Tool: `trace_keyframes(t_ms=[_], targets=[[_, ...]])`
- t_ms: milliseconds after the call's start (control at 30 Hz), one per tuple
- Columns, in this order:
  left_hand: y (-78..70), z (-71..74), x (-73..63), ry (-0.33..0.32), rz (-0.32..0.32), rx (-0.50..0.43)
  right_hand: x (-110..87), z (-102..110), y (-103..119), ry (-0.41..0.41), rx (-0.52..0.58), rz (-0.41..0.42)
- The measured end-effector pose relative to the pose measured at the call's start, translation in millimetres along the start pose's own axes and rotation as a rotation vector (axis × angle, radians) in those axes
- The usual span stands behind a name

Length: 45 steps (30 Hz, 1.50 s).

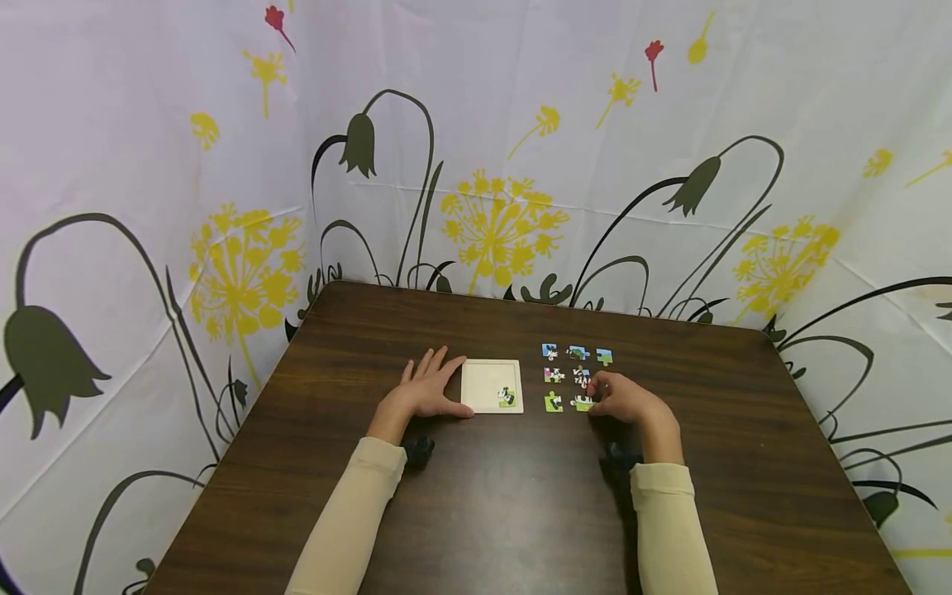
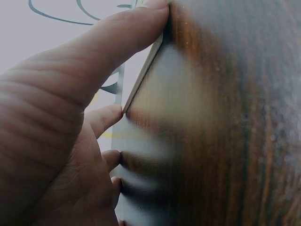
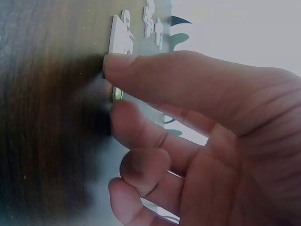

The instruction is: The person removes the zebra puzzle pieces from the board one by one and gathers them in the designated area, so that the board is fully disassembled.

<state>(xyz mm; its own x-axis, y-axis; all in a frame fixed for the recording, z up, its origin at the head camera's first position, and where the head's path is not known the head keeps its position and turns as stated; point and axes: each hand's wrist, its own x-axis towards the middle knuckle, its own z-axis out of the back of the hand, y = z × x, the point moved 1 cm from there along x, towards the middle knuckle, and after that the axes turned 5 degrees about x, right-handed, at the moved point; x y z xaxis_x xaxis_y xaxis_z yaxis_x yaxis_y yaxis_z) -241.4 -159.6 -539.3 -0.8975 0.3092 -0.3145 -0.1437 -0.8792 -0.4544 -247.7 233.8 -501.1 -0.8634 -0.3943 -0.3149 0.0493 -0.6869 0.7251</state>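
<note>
My left hand (image 1: 427,390) lies at the left side of a square, pale puzzle tray (image 1: 479,373). Its thumb (image 2: 146,28) touches the near corner and its index finger the far one, with the fingers spread. One jigsaw piece (image 1: 506,397) in green, black and white sits in the tray's near right corner. Right of the tray, my right hand (image 1: 632,403) pinches the right end of a green-and-white jigsaw piece (image 1: 583,404) between thumb and index finger, low at the table. The other right fingers are curled, and the thumb (image 3: 141,70) hides part of the piece.
Several loose jigsaw pieces (image 1: 554,375) lie in rows right of the tray. Everything stands on a dark wooden table (image 1: 513,504). A white flowered curtain (image 1: 476,149) hangs behind it and at both sides. A dark device sits at each wrist.
</note>
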Motion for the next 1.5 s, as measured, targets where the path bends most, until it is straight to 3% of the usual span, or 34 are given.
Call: trace_keyframes(t_ms=[200,367,500,633,800,933,1100,1500], targets=[[-2.0,-0.7,-0.1,-0.004,-0.003,-0.002,-2.6,2.6,-2.9,0.016,0.034,0.013],[-1.6,-1.6,0.6,0.001,-0.007,-0.001,0.0,3.0,3.3,0.001,0.058,0.091],[0.6,-2.2,1.5,-0.003,-0.004,0.008,11.2,-10.4,27.0,-0.025,0.038,0.170],[3.1,-0.8,2.0,-0.001,0.002,0.022,29.5,-34.6,57.7,0.017,-0.015,0.227],[3.9,-1.4,2.4,-0.005,-0.008,0.010,47.5,-58.3,81.9,0.041,-0.106,0.197],[3.4,-2.8,1.8,0.005,-0.011,-0.004,54.3,-67.7,87.2,0.021,-0.152,0.142],[2.1,-3.3,0.8,-0.004,-0.009,-0.012,57.3,-73.7,86.9,0.039,-0.153,0.106],[0.8,-2.8,-0.9,-0.006,-0.005,-0.009,55.4,-75.3,85.8,0.075,-0.109,0.131]])
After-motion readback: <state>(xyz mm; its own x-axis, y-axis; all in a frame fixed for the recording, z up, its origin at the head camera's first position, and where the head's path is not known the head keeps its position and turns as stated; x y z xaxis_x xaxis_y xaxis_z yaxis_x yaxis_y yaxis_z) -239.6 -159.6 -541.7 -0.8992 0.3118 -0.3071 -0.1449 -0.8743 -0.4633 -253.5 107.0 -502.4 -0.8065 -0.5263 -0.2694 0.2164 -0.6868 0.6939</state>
